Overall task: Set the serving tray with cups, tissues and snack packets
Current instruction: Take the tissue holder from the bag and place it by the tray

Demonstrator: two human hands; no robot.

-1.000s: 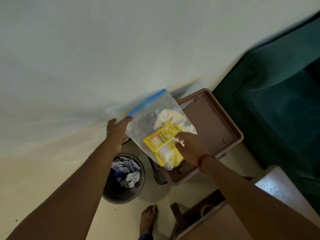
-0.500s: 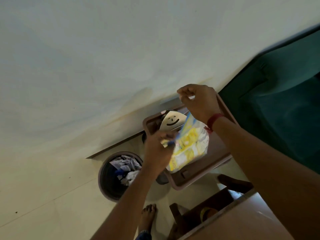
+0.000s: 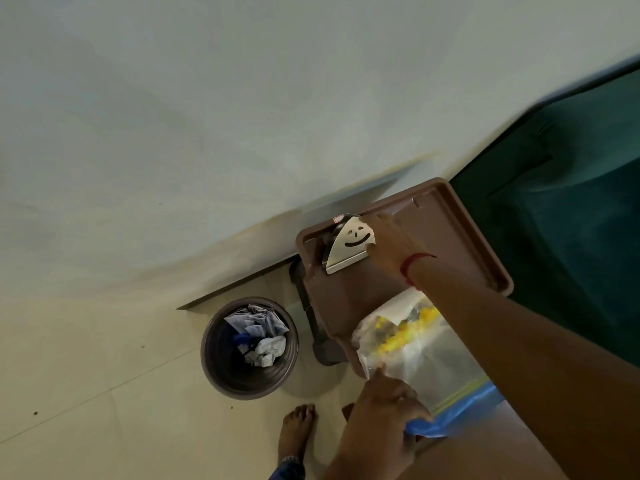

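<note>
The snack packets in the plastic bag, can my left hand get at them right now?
Probably not yet: the left hand is gripping the plastic bag at its blue end, and the snack packets sit inside at the far end.

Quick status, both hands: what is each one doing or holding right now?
Left hand: closed, gripping the blue zip edge of the plastic bag.
Right hand: fingers on the smiley metal napkin holder on the brown tray; full grip unclear.

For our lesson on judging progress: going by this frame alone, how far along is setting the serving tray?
Done: a shiny metal smiley-face napkin holder stands on the brown plastic tray, the right hand touching it. In hand: the left hand grips a clear zip bag of yellow packets, unemptied. Left: packets, plus cups and tissues, none visible.
</note>
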